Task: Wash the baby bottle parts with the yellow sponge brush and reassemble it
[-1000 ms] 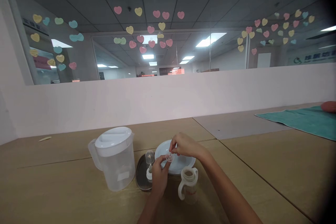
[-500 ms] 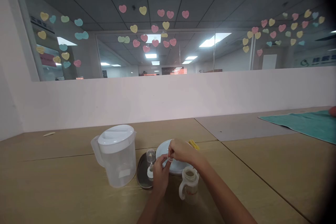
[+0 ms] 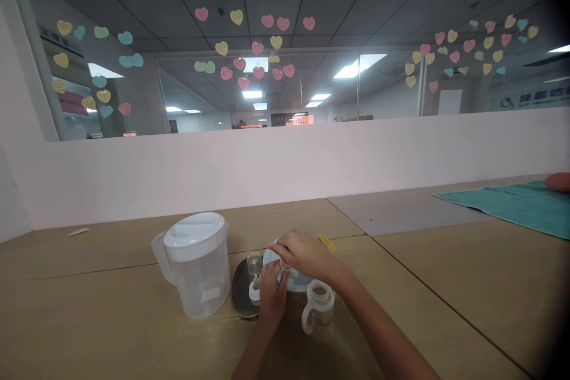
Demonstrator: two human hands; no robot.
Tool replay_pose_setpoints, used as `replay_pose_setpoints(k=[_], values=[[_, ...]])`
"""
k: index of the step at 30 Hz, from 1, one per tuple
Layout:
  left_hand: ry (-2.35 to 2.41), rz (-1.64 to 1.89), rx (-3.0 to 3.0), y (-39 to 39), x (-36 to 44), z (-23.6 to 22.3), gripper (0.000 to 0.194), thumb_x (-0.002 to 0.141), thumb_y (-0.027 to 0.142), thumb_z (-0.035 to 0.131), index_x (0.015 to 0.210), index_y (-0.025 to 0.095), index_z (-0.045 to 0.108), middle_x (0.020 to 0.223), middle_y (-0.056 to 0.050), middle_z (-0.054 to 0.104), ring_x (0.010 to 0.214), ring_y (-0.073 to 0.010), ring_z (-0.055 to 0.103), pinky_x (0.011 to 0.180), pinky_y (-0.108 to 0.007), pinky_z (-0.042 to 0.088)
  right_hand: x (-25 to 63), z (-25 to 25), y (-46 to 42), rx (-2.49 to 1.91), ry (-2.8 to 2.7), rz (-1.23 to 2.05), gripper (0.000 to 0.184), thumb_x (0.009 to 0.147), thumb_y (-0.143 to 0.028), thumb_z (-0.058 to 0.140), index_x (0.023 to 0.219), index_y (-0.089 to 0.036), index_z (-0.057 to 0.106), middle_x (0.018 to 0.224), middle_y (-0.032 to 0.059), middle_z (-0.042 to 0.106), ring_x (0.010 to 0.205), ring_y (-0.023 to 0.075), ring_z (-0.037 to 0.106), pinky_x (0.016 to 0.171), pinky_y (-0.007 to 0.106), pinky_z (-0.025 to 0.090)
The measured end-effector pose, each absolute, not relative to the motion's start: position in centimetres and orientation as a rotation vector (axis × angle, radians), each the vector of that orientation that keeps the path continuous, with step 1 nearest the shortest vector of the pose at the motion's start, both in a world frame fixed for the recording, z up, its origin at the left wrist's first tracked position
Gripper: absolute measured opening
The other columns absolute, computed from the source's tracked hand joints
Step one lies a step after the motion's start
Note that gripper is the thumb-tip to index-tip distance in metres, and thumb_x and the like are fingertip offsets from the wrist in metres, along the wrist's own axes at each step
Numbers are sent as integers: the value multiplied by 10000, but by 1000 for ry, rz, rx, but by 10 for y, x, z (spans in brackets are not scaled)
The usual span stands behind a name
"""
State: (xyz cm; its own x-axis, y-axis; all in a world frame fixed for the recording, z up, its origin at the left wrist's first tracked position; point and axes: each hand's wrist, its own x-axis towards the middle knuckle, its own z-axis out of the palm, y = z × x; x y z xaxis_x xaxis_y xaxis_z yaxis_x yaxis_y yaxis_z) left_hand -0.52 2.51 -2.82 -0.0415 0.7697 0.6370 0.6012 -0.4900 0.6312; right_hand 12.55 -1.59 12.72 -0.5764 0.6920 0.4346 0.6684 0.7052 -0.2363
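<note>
Over a tan tabletop (image 3: 133, 338), the left grip (image 3: 272, 291) pinches a small clear piece (image 3: 285, 265), right grip (image 3: 305, 253) unclear.

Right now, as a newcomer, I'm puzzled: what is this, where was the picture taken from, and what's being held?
There's no robot here, just a person's two bare hands. The picture comes from a camera worn on the person's head, looking forward and down at a table. The left hand holds a small clear piece; the right hand is close over it, though whether it grips anything is unclear. Around them are a lidded pitcher, a dark tray, a pale plate and an open bottle with a handle.
</note>
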Motion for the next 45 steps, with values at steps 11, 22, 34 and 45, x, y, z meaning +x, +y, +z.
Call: replay_pose_setpoints(k=[11,22,34,45], values=[[1364,1610,1967,19,1,-19,386,817,513,453,697,208,657,780,-55,674,817,-225,573,794,-360,402,111,120,-4,-1395,-2400,-346,452,970,-328,232,894,-160,644,815,94,679,734,176,633,581,236,362],[1286,1621,1866,18,1,-17,341,811,453,469,696,194,658,794,-51,674,806,-208,578,769,-330,421,110,108,3,-1270,-2600,-461,306,922,-159,340,1127,-177,568,913,92,663,801,179,622,636,238,410],[1266,1598,1839,16,3,-14,339,815,441,470,774,192,696,861,-66,687,828,-220,579,804,-342,430,109,116,-10,-1420,-2599,-338,301,933,-204,327,1047,-181,604,932,110,667,845,204,638,647,260,447],[1241,1614,1778,14,5,-6,367,807,465,481,794,159,682,866,-68,688,809,-211,587,785,-320,439,106,103,-2,-1490,-2466,-288,342,933,-303,350,902,-134,646,868,126,675,856,212,647,691,279,480]])
